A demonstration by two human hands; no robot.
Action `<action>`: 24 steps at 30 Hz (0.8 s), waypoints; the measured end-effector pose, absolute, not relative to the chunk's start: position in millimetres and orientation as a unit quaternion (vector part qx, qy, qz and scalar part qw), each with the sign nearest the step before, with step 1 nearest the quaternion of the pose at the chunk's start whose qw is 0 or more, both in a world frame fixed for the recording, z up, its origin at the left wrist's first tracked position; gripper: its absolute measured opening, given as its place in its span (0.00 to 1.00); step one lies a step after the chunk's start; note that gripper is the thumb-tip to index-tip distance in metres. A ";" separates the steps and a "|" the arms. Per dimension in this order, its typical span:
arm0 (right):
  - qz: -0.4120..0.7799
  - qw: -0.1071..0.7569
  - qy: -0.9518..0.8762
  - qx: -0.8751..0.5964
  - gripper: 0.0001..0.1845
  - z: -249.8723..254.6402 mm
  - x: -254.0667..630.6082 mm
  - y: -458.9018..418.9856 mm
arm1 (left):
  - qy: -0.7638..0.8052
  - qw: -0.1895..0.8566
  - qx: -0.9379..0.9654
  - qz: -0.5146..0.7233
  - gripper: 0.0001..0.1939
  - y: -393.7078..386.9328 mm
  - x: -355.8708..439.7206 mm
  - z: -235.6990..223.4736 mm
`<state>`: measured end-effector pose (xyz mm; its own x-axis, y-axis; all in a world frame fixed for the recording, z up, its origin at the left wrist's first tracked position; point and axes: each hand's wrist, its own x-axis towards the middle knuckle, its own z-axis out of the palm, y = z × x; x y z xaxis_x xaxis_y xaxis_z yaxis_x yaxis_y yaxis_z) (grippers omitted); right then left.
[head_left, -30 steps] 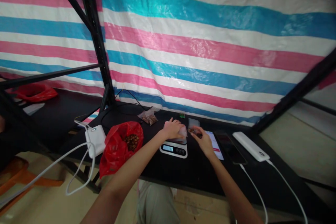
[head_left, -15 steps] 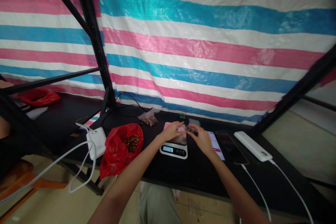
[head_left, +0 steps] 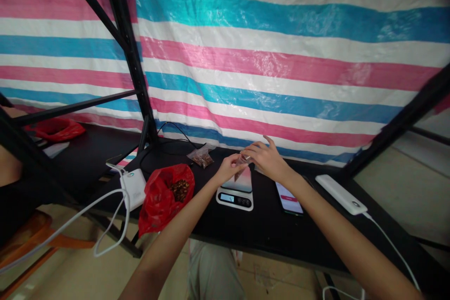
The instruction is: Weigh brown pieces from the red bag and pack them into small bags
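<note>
Over the kitchen scale, my left hand pinches a small clear plastic bag with something brown inside. At the bag's top edge is my right hand, its thumb and fingertips closed on the plastic and one finger raised. The scale's pinkish, shiny plate lies just under the bag, and its display is lit; the digits are too small to read. Left of the scale stands an open red plastic bag holding brown pieces. Behind them lies another clear bag of brown bits.
A lit phone and a white power bank with a cable lie to the right. Another white power bank with cables is at the left edge. Black frame posts and a striped sheet bound the black table.
My right hand has shifted up and over to the top of the small bag, its forearm now covering the dark phone. The bag's brown contents now show below my fingers.
</note>
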<state>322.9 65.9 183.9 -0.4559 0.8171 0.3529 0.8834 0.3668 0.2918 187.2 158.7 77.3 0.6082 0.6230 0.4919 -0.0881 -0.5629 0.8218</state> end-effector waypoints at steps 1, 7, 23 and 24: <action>-0.231 0.058 -0.828 -0.507 0.17 186.4 320.3 66.9 | 0.172 0.443 0.779 0.409 0.17 158.8 186.4 78.1; -0.264 -0.004 -0.826 -0.498 0.17 190.9 313.1 64.6 | 0.190 0.415 0.802 0.386 0.19 161.6 180.4 85.6; -0.111 0.222 -0.801 -0.544 0.17 119.6 306.5 47.9 | 0.285 0.109 0.909 0.282 0.24 140.6 119.2 87.5; -0.088 0.224 -0.807 -0.539 0.18 115.4 297.2 49.1 | 0.313 0.102 0.891 0.313 0.20 131.5 97.9 91.4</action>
